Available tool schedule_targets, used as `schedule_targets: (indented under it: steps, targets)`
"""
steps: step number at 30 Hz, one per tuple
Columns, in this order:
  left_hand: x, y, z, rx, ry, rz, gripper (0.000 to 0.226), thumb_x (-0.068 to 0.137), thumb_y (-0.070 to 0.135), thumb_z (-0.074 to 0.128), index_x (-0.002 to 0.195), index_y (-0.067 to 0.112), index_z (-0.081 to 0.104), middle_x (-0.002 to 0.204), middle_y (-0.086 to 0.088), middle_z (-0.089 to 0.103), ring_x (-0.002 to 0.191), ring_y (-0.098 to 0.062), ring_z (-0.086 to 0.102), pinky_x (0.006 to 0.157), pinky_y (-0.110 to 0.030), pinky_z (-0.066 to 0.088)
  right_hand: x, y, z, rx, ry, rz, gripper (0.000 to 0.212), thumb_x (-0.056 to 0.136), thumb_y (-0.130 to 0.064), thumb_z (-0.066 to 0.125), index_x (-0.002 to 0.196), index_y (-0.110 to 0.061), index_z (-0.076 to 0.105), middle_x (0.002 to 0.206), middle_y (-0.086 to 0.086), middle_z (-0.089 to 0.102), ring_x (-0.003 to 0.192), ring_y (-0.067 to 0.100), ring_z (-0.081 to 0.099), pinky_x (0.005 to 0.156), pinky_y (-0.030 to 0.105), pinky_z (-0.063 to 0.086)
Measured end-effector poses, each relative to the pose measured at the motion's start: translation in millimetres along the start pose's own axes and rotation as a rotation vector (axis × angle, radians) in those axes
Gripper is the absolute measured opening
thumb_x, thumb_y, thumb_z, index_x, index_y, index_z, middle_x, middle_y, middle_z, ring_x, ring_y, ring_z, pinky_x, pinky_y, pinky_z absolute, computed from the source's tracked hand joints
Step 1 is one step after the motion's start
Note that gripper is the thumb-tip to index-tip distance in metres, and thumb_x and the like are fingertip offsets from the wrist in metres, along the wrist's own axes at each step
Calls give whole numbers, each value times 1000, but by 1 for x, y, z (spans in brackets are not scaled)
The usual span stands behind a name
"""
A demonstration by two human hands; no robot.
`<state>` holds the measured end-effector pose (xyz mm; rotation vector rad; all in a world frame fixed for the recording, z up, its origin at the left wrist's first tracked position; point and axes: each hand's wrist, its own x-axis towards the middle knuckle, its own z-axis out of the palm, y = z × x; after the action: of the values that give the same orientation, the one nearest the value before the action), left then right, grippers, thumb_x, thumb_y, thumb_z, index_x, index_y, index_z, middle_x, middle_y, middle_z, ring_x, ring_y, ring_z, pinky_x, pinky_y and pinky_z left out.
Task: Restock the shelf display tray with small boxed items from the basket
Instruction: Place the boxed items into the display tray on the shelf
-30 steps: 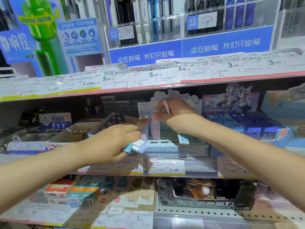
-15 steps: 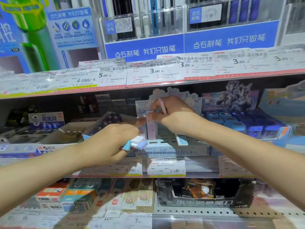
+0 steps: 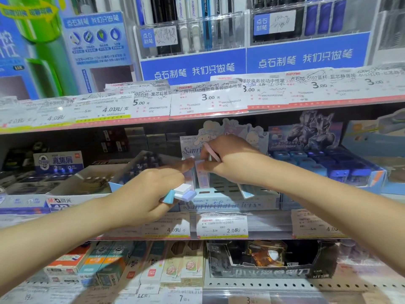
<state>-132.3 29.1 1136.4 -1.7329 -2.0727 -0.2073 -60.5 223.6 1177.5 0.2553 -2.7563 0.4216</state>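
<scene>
Now seating a box (image 3: 202, 174) upright in the tray (image 3: 221, 205), right hand (image 3: 230, 163) pinching it; left hand (image 3: 153, 194) clenching spare boxes (image 3: 182, 193).

Pastel display tray (image 3: 221, 205) with cartoon-character header; white, teal and lilac small boxes (image 3: 182, 194); blue banner (image 3: 192, 69) with white lettering.

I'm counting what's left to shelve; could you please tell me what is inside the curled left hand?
The left hand grips a few small boxes, their white, pale blue and lilac ends poking out between its fingers. The palm covers the rest, so the exact count is hidden.
</scene>
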Motion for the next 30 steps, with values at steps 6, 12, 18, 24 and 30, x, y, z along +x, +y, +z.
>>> schedule_targets:
  steps: [6, 12, 18, 24, 30]
  targets:
    - [3, 3, -3, -46, 17, 5, 14, 79, 14, 44, 70, 23, 37, 66, 14, 36, 60, 1, 31, 57, -12, 28, 1, -1, -4, -62, -48, 5, 33, 87, -35, 57, 88, -2, 58, 61, -3, 45, 63, 20, 48, 50, 25, 31]
    - [3, 6, -6, -38, 21, -2, 12, 79, 15, 43, 67, 12, 45, 66, 10, 36, 60, -1, 28, 55, -20, 28, 5, -1, -8, -91, -134, 40, 32, 84, -35, 61, 91, -4, 60, 65, -1, 48, 59, 14, 46, 49, 25, 32]
    - [4, 9, -8, -49, -18, -50, 10, 81, 20, 40, 73, 17, 46, 67, 12, 40, 61, -2, 34, 56, -21, 33, 5, -2, -6, -137, -180, 38, 34, 85, -36, 60, 64, -14, 44, 59, -1, 44, 53, 13, 42, 47, 25, 31]
    - [5, 16, -12, 47, 36, -95, 20, 74, 16, 38, 83, 9, 54, 88, -9, 61, 83, -12, 46, 72, -19, 36, -2, 13, -17, 209, -2, 91, 52, 84, -49, 54, 47, -14, 44, 31, -6, 45, 34, 4, 43, 47, 12, 37]
    - [15, 42, -11, -194, 212, -145, 17, 82, 4, 51, 69, 15, 46, 66, 11, 41, 61, -3, 36, 56, -18, 28, -10, 2, -8, 475, 295, 69, 52, 91, -32, 49, 43, -11, 46, 34, -4, 45, 37, 4, 44, 57, 24, 37]
